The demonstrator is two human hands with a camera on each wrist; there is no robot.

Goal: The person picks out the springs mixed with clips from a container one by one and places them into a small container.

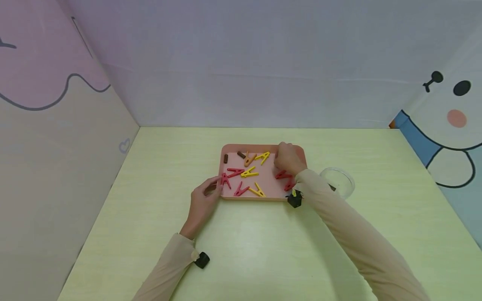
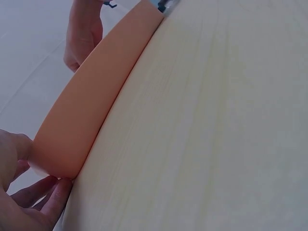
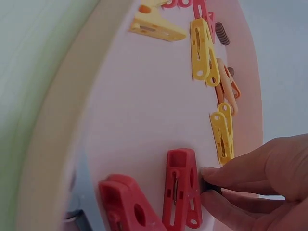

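A shallow pink tray (image 1: 271,186) lies on the table with red, yellow and orange clothespins spread inside. My left hand (image 1: 203,202) grips the tray's near left corner, thumb at the rim and fingers low on the outside wall in the left wrist view. Inside the tray's right end, my right hand (image 1: 289,159) pinches a small dark piece (image 3: 211,187), mostly hidden by the fingers. Right beside those fingertips lies a red clothespin (image 3: 180,187), with another red clothespin (image 3: 127,202) nearer the rim. A yellow clothespin (image 3: 222,132) sits just beyond the fingers.
Two small dark brown pieces, one ribbed (image 3: 222,33), lie near the tray's far left corner. Right of the tray, partly behind the right sleeve, is a clear round dish (image 1: 353,184) with a dark piece (image 1: 332,187) at it. A wall (image 1: 263,92) stands behind the table.
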